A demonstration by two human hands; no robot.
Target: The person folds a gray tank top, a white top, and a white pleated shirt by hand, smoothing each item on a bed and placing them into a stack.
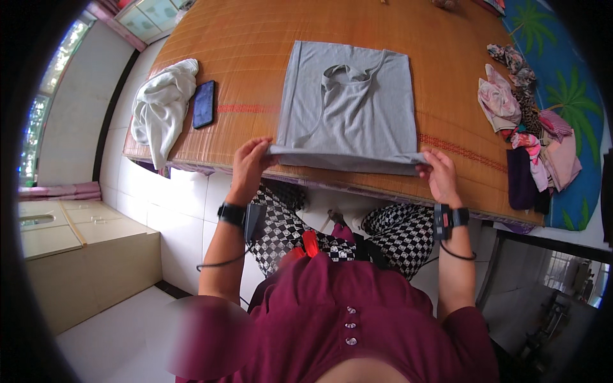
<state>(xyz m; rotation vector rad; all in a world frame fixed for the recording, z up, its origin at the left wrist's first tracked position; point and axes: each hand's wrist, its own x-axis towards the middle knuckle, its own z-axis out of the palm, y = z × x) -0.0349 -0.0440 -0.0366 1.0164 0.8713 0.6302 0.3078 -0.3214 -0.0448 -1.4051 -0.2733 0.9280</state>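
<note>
A grey shirt (389, 96) lies spread on the woven mat of the bed, folded into a rough square with its neck opening near the middle. My left hand (253, 158) pinches the near left corner of the cloth. At the near right corner, the fingers of my right hand (438, 171) are closed on the same edge. Between my hands the near edge is stretched taut and slightly raised off the mat. Each wrist wears a black strap with a small device and a cable.
A white cloth (167, 96) lies crumpled at the bed's left edge beside a dark phone (204, 104). Several small garments (500, 105) are piled at the right, partly over a blue palm-print cloth (565, 89). A pale cabinet (96, 249) stands on the left.
</note>
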